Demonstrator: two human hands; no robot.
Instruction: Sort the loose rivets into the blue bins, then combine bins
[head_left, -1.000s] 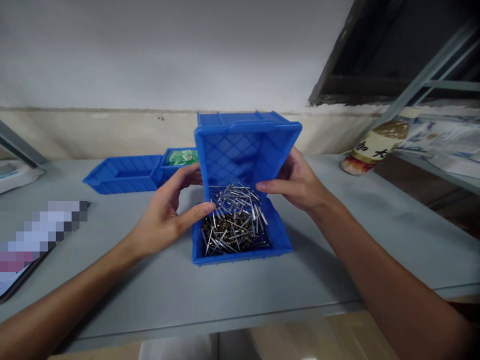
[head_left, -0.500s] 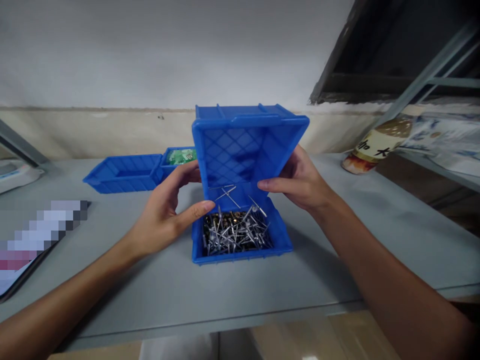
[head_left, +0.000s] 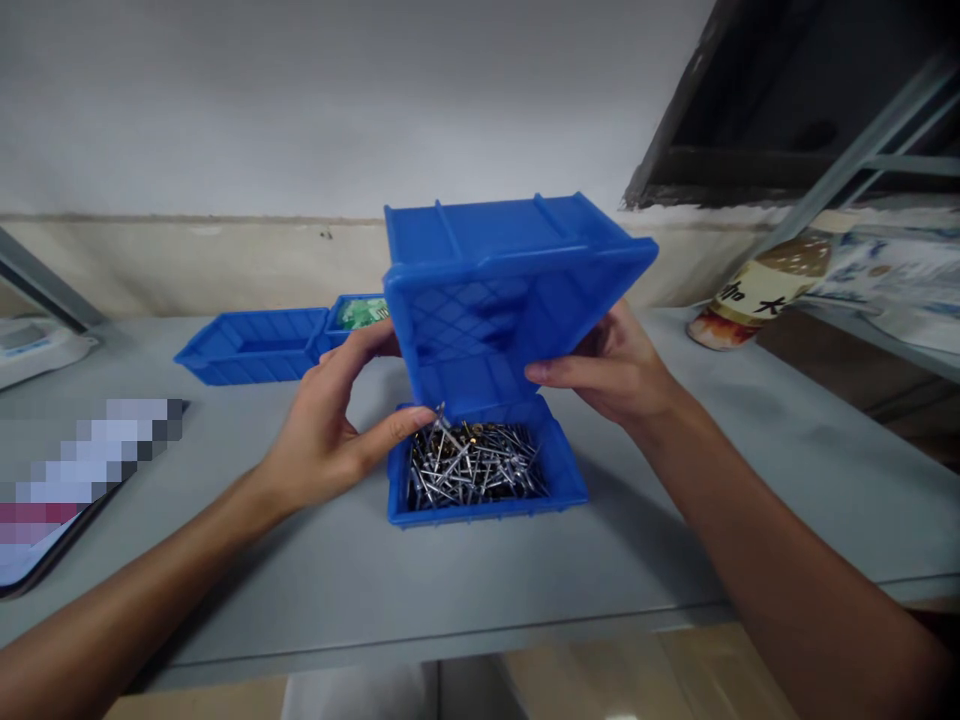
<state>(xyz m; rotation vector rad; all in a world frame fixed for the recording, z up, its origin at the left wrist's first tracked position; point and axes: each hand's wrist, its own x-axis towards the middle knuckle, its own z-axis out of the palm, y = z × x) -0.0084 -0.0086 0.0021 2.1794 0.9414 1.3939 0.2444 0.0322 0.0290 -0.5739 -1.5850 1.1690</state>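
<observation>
A blue plastic bin [head_left: 510,235] is tipped up over a second blue bin [head_left: 487,514] on the table, its mouth facing me and downward. My left hand [head_left: 341,420] is on the left side of the tipped bin, thumb low by its edge and fingers partly hidden behind. On the other side my right hand [head_left: 615,365] grips it, thumb over the lower right rim. Inside the lower bin lies a heap of silvery rivets [head_left: 480,465], with some brass-coloured pieces among them. One rivet stands near my left thumb. The tipped bin's visible inside shows no rivets.
Behind my left hand stand a blue bin [head_left: 255,345] and a smaller one holding green packets [head_left: 361,312]. A phone-like device [head_left: 90,490] lies at left, near a white device [head_left: 41,345]. At right, a labelled bottle [head_left: 757,290] leans by a metal shelf frame.
The last rivets in the tipped bin have slid down into the lower bin. The tipped bin has tilted further, its right side rising; my right hand has moved slightly right.
</observation>
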